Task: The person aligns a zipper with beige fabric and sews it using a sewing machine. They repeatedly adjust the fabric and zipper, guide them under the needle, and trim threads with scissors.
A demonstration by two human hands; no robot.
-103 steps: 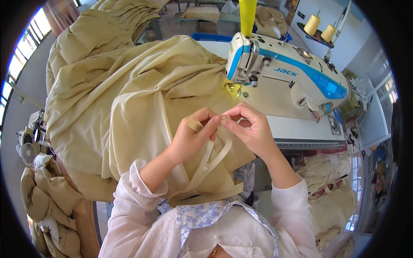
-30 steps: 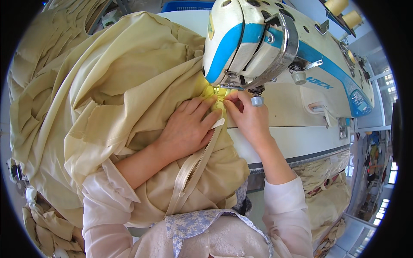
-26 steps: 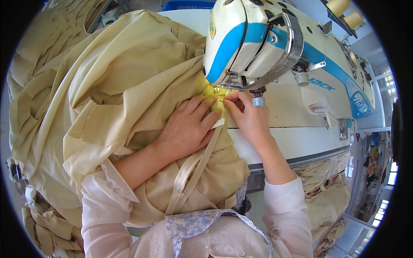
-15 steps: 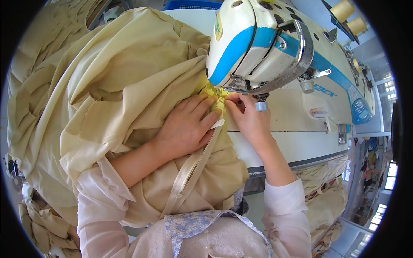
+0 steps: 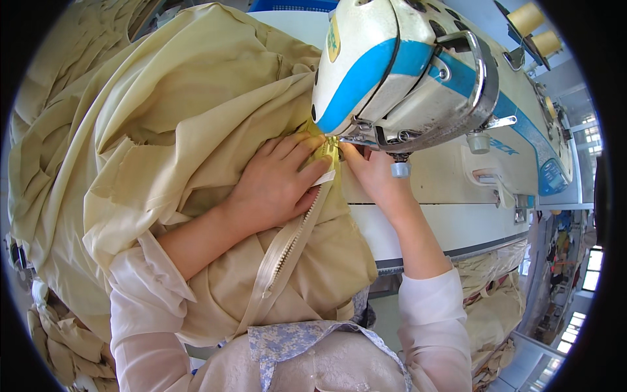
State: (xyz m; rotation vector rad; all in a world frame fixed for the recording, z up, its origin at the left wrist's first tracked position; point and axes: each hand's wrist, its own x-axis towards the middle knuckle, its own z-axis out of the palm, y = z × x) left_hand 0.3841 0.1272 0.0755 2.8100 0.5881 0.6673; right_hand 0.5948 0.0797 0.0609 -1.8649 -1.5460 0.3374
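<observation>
A large bunched piece of beige cloth (image 5: pixel 157 130) covers the left of the sewing table and hangs over its front edge. A metal-toothed zipper (image 5: pixel 287 255) runs along it up to the white and blue sewing machine (image 5: pixel 356 85), ending under yellow light at the needle. My left hand (image 5: pixel 268 186) lies spread on the cloth, its thumb near a small white tab (image 5: pixel 326 178) across the zipper. On the needle's other side, my right hand (image 5: pixel 384 179) pinches the cloth's edge; the machine head partly hides its fingertips.
Cream thread cones (image 5: pixel 526 19) stand at the upper right. A blue basket (image 5: pixel 294 5) is behind the machine. Heaps of beige cloth lie at the lower left (image 5: pixel 65 353) and lower right (image 5: pixel 490 300). A ruler-like strip lines the table's front edge.
The zipper and cloth have advanced slightly toward the needle, with my left hand shifting a little left. The right fingers have slid further beneath the machine head. The view has moved slightly.
</observation>
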